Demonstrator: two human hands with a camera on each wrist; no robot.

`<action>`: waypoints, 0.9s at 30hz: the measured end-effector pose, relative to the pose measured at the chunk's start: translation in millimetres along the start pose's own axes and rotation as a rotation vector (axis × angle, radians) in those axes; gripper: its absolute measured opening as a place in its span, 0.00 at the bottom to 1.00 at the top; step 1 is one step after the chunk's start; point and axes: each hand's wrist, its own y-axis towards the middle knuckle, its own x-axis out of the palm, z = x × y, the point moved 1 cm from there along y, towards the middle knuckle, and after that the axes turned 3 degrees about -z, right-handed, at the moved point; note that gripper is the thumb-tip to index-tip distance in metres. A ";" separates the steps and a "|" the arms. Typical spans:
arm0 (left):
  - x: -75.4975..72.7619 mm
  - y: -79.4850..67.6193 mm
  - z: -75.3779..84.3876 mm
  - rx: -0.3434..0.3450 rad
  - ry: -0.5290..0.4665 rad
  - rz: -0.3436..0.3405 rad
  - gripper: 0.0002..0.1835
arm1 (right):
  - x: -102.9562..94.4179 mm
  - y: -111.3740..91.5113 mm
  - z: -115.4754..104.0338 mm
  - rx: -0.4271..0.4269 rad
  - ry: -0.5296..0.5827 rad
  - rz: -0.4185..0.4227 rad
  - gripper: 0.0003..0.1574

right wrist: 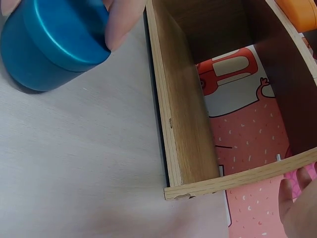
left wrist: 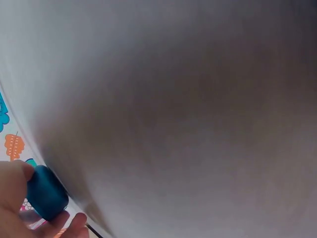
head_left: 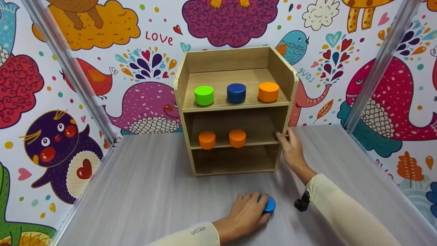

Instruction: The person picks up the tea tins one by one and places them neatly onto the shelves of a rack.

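Note:
On the table in front of the shelf, my left hand (head_left: 248,211) grips a blue lidded round tin (head_left: 269,204), its fingers over one side and its thumb at the other. That same tin (left wrist: 47,193) shows at the lower left of the left wrist view. My right hand (head_left: 293,150) is at the right side panel of the small wooden shelf (head_left: 235,108), fingertips by the panel's front edge. In the right wrist view, the fingers (right wrist: 285,198) of that hand lie loosely beside the panel and hold nothing.
On the top tier stand green (head_left: 204,95), dark blue (head_left: 236,93) and orange (head_left: 268,92) tins. Two orange tins, left (head_left: 207,140) and middle (head_left: 237,138), sit on the middle tier. Patterned walls and metal posts (head_left: 73,73) enclose the grey table (head_left: 146,191).

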 end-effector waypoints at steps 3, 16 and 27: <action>-1.6 0.7 -1.0 0.003 -0.006 0.028 0.25 | 1.8 5.0 12.0 -0.023 -0.005 0.012 0.32; -20.1 15.5 -11.0 -0.065 0.035 0.188 0.29 | 0.8 2.5 10.1 -0.002 0.006 -0.006 0.31; -45.9 34.4 -15.2 -0.132 0.091 0.424 0.27 | -0.8 -14.9 -29.3 -0.028 -0.011 -0.005 0.27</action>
